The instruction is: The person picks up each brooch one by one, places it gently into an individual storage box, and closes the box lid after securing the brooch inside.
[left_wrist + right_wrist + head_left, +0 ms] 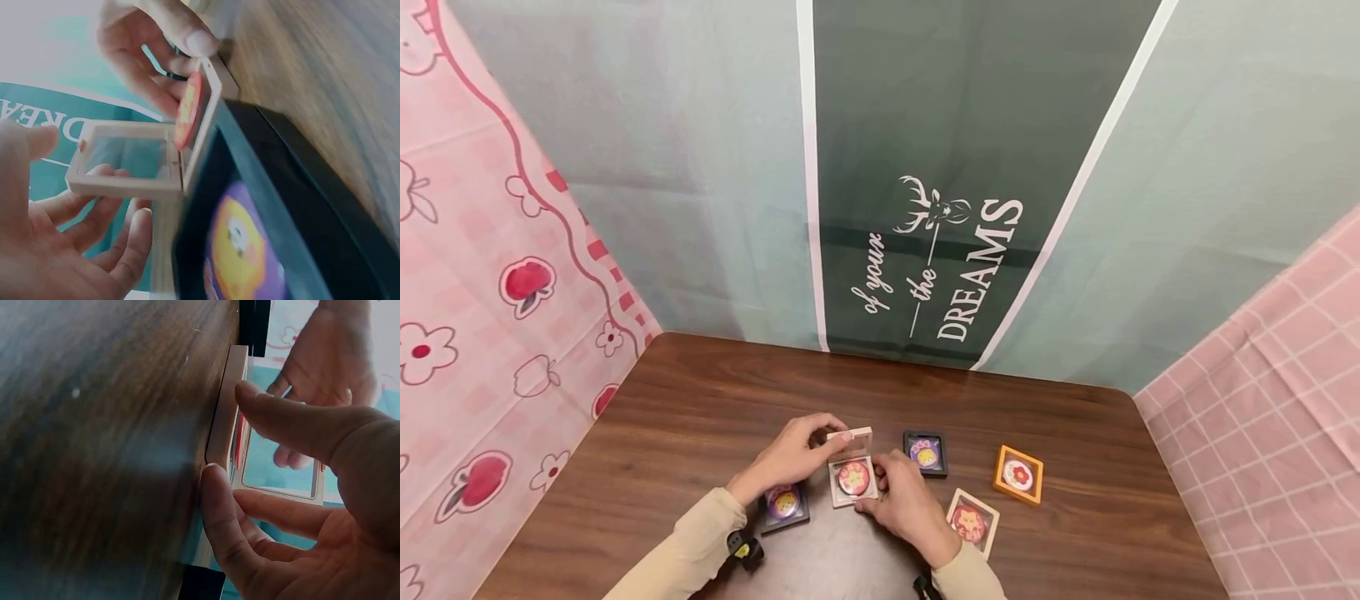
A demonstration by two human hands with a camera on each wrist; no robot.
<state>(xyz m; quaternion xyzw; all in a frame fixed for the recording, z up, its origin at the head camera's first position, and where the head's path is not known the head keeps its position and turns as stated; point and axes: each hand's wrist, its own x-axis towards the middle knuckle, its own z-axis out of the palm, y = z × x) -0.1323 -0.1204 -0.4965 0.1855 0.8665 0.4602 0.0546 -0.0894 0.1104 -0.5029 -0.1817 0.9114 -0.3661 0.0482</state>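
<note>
A small cream-framed display case [842, 503] with a clear window stands hinged open on the table, its lid [859, 435] tilted up. Inside the base lies a round red badge [853, 477] with a yellow figure. My left hand [797, 450] has its thumb and fingers around the raised lid; fingers show through the window in the left wrist view. At the near right edge of the base, my right hand [904, 497] grips the frame between thumb and fingers. A black-framed case [294, 169] with a purple-and-yellow badge sits close beside, under my left wrist.
Another black-framed case [925, 454] lies beyond my right hand. Farther right is an orange-framed case [1018, 475] with a red flower badge. A second cream-framed case [973, 520] lies partly behind my right wrist. Fabric curtains [715, 208] border the brown table [715, 375].
</note>
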